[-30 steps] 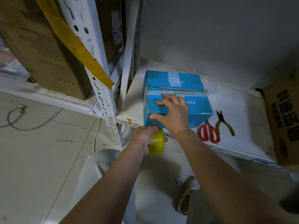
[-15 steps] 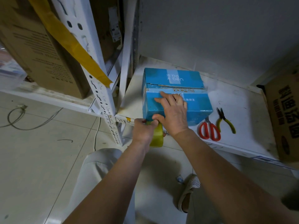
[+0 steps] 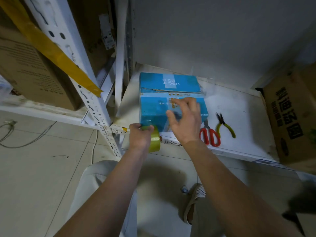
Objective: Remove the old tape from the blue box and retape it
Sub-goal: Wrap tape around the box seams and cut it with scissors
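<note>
The blue box [image 3: 154,106] stands on the low white shelf [image 3: 239,120], its top flaps closed along a worn seam. My left hand [image 3: 139,136] grips a yellow-green roll of tape [image 3: 154,141] at the box's lower front corner, below the shelf edge. My right hand [image 3: 185,119] hovers over the box's front top, fingers spread and blurred, holding nothing. It hides part of the box's front face.
Red-handled scissors [image 3: 209,134] and yellow-handled pliers [image 3: 224,125] lie on the shelf right of the box. A brown carton [image 3: 294,117] stands at the far right. A white rack post [image 3: 89,93] with yellow tape and another carton [image 3: 32,71] are to the left.
My right hand has lifted off the box top and spread its fingers. My left hand has brought the tape roll up against the box's front corner.
</note>
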